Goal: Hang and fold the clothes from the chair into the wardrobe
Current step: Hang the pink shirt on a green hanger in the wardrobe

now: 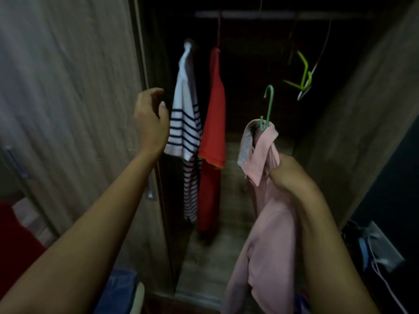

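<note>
Two hands, right hand (pixel 286 175) grips pink shirt (pixel 267 234) on green hanger (pixel 269 105), left hand (pixel 149 118) empty, relaxed

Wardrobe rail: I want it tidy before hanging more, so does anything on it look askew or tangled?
Yes. The empty yellow-green hangers on the right of the rail look tilted and tangled together rather than hanging level. The striped shirt and red shirt hang straight. The pink shirt is bunched in the right hand.
</note>
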The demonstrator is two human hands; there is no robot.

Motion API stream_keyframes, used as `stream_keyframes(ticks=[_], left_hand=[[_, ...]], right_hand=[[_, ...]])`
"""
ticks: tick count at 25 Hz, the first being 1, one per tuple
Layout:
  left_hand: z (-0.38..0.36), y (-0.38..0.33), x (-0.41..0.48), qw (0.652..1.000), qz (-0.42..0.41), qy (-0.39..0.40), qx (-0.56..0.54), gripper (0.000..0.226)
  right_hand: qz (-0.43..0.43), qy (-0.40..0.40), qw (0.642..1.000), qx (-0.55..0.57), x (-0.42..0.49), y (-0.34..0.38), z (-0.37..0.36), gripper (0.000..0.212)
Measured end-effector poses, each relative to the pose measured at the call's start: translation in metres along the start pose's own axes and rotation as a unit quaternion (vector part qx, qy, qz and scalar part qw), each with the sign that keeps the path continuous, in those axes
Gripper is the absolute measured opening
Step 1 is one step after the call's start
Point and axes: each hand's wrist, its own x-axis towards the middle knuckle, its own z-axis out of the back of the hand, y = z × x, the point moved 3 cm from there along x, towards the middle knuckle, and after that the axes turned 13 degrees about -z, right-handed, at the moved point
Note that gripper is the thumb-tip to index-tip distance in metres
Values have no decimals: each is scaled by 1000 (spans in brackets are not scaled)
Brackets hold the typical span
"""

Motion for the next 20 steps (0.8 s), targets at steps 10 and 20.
stream_keyframes(ticks=[10,20], left_hand=[[-14,41,128,987,-105,6,120,70],[-17,61,164,980,-118,30,158,79]], right_hand=[[84,-112,986,-91,109,160,32,37],[110,-137,972,-157,169,259,50,45]])
